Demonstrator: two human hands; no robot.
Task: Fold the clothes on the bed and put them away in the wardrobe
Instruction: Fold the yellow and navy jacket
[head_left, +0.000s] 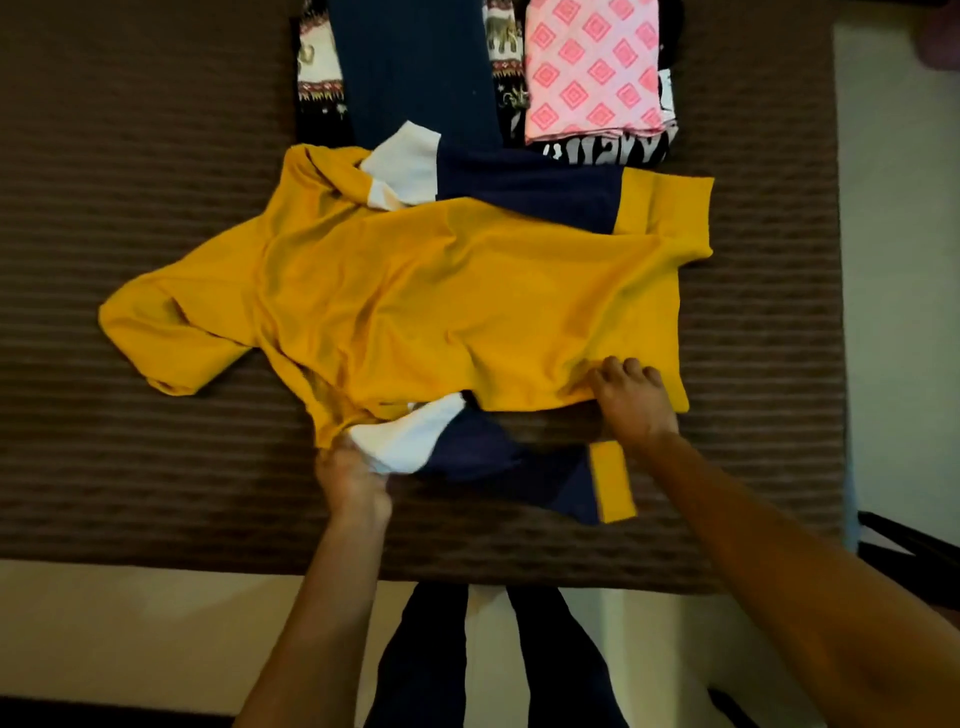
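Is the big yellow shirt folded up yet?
Not yet. The yellow shirt is mostly spread out on the bed, one sleeve sticking out, while the left hand and right hand hold its near edge.

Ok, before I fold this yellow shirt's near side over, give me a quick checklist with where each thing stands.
1. Left hand grips the near edge by the white panel: ok.
2. Right hand holds the near hem: ok.
3. Yellow shirt lying flat: not ok, creased.
4. Far sleeve tucked in: not ok, it sticks out at the left.
5. Folded pink patterned cloth clear of the shirt: ok.
6. Bed cover room for folding: ok.
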